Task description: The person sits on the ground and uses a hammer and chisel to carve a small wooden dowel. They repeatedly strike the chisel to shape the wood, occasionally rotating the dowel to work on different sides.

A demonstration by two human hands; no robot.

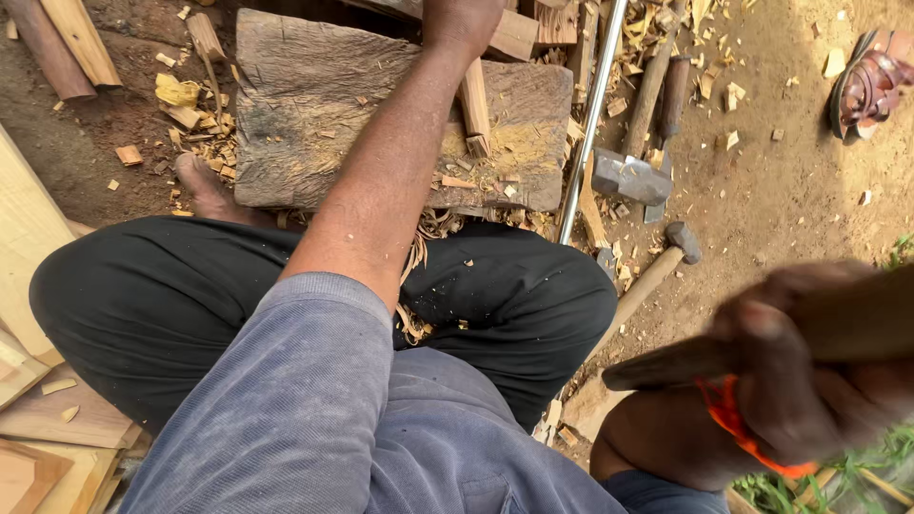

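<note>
Chopping step, I judge: my left hand point(464, 21) at twelve o'clock grips a stick point(474, 109) upright on the block point(314, 105), my right hand point(809, 366) at four clenches a raised, blurred handle point(666, 362); next needs an accurate downstroke.

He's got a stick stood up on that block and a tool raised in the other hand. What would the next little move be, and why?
Probably a short chop down onto the wooden stick. The left hand holds it on end on the chopping block, and the right hand grips a raised, motion-blurred tool handle. Chips lie all around the block.
</note>
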